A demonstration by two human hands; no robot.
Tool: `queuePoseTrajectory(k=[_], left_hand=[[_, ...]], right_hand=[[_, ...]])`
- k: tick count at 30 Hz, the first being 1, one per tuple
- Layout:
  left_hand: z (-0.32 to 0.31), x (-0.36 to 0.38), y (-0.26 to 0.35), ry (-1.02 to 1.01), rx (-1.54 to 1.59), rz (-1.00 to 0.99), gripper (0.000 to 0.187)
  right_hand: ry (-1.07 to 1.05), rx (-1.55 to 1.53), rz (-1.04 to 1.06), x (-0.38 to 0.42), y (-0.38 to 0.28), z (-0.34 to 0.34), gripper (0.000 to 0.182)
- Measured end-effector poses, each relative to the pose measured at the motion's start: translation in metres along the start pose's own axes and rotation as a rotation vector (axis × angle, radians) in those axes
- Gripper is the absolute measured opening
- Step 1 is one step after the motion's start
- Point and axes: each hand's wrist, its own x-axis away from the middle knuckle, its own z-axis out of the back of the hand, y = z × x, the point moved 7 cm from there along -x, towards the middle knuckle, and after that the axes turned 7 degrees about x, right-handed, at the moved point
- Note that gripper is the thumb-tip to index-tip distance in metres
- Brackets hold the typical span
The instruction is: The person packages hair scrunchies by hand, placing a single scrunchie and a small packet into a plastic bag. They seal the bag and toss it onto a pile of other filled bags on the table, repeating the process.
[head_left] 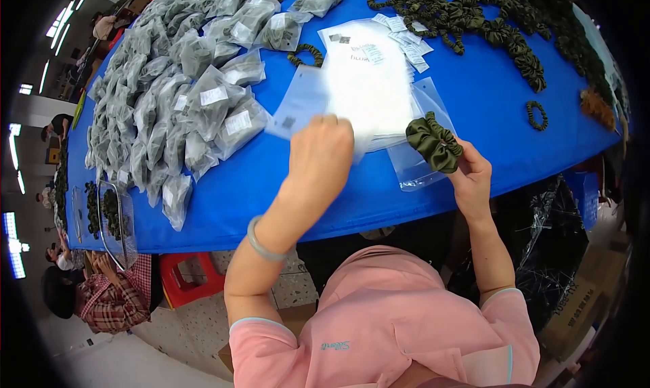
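My right hand (470,175) pinches a bunched dark green satin scrunchie bundle (433,143) above the near right edge of a stack of clear plastic bags (372,83). A clear bag (421,171) lies under the bundle on the blue table. My left hand (321,147), slightly blurred, is closed at the near left edge of the stack. It overlaps a clear plastic bag (296,100) with a small dark printed square and seems to grip it; the fingertips are hidden. Small white printed slips (409,46) lie on the stack's far right corner.
Many filled bags (183,90) cover the left of the blue table (223,205). Loose green scrunchies (487,32) pile at the far right, with a single one (536,116) nearer. A wire basket (115,222) stands at the left edge. A person (112,290) sits near a red stool (193,279).
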Motion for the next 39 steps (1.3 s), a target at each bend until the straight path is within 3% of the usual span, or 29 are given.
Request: queuePoseTrajectory(k=[2, 7, 8, 12, 17, 23, 27, 33, 37, 38, 39], left_hand=[[-0.008, 0.033, 0.005, -0.001, 0.064, 0.035, 0.008], [-0.017, 0.082, -0.010, 0.119, 0.449, 0.187, 0.006], [-0.018, 0.087, -0.012, 0.123, 0.448, 0.192, 0.006], [-0.018, 0.113, -0.045, 0.322, 0.677, 0.450, 0.011], [-0.010, 0.118, -0.042, 0.348, 0.593, 0.315, 0.016], [-0.004, 0.126, -0.046, 0.401, 0.521, 0.236, 0.017], [0.003, 0.134, -0.055, 0.451, 0.564, 0.239, 0.015], [0.001, 0.146, -0.065, 0.466, 0.566, 0.207, 0.018], [0.003, 0.147, -0.059, 0.484, 0.371, 0.132, 0.018], [0.003, 0.148, -0.057, 0.487, 0.370, 0.135, 0.018], [0.004, 0.153, -0.060, 0.533, 0.365, 0.253, 0.017]], right_hand=[[0.022, -0.059, 0.058, 0.003, -0.009, -0.006, 0.048], [-0.201, 0.280, 0.451, 0.014, -0.029, -0.069, 0.039], [-0.208, 0.280, 0.454, 0.016, -0.025, -0.074, 0.039], [-0.414, 0.726, 0.817, 0.040, -0.017, -0.114, 0.032], [-0.177, 0.827, 0.766, 0.025, -0.023, -0.115, 0.027], [-0.236, 0.894, 0.828, 0.020, -0.024, -0.139, 0.027], [-0.533, 0.838, 1.007, 0.024, -0.028, -0.166, 0.028], [-0.681, 0.750, 1.101, 0.025, -0.029, -0.190, 0.031], [-0.348, 0.961, 0.811, 0.012, -0.025, -0.203, 0.037], [-0.351, 0.961, 0.815, 0.013, -0.025, -0.206, 0.037], [-0.345, 0.954, 0.827, 0.015, -0.026, -0.207, 0.038]])
